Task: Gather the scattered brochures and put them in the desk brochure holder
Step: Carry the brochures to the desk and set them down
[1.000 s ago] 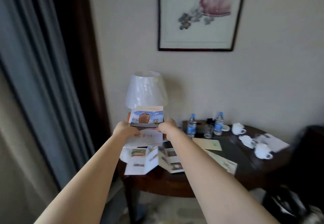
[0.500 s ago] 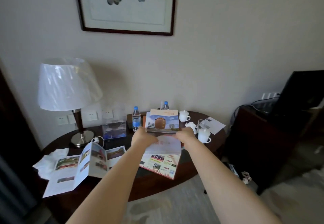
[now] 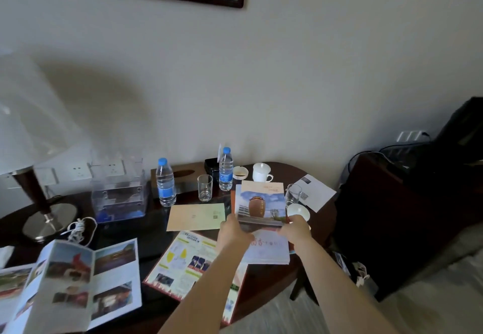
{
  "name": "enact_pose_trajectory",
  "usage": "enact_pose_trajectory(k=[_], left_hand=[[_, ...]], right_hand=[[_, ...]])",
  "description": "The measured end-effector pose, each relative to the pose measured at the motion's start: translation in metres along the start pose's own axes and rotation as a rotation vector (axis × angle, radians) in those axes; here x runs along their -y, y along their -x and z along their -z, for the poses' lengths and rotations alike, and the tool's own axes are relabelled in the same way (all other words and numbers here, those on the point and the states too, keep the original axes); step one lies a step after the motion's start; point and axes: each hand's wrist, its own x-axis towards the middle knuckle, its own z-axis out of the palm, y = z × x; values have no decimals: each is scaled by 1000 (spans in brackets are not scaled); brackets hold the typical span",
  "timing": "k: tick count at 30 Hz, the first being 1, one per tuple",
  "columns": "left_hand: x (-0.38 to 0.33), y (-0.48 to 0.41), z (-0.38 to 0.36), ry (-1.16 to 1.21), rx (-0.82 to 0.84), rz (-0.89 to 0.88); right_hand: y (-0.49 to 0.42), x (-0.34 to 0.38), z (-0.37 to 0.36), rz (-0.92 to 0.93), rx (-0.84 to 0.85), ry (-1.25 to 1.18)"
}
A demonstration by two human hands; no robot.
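My left hand (image 3: 233, 231) and my right hand (image 3: 294, 228) together hold a brochure stack (image 3: 261, 207) upright over the right part of the dark round table (image 3: 264, 276). Its front cover shows a brown jar under a blue sky; a white sheet with red characters hangs below it. The clear acrylic brochure holder (image 3: 119, 192) stands at the back left, near the lamp. Still lying flat are a beige brochure (image 3: 196, 216), a red-bordered yellow leaflet (image 3: 188, 258) partly under my left forearm, and an unfolded photo brochure (image 3: 78, 281) at the front left.
Two water bottles (image 3: 165, 182), two drinking glasses (image 3: 204, 186), lidded white cups (image 3: 261, 172), an ashtray and a wooden tissue box crowd the back of the table. A lamp base (image 3: 44, 216) and coiled cord sit left. A white paper (image 3: 315, 194) lies at the right edge; dark furniture stands right.
The view has dropped and come closer to the table. My hands with the brochure stack have moved toward the table's right side, above the glasses and cups.
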Motion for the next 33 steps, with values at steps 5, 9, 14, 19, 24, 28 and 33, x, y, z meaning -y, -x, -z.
enact_pose_trajectory(k=[5,9,14,19,24,28,33], left_hand=[[18,-63,-40,14,-50,61],[41,-108,-72,-45,-67,159],[64,-161,-107,-72,-112,242],[79,-194,-133,-110,-125,277],[87,-199,-151,-130,-163,334],[85,-196,-158,-240,-177,384],[79,-199,-153,-285,-113,416]], right_hand=[[-78,-16,-30,8,6,106],[-128,-37,-61,15,10,169],[-185,-59,-92,31,67,241],[-228,-75,-105,42,119,299],[-242,-88,-110,46,150,345],[-241,-92,-110,53,135,325],[-232,-85,-108,105,143,424]])
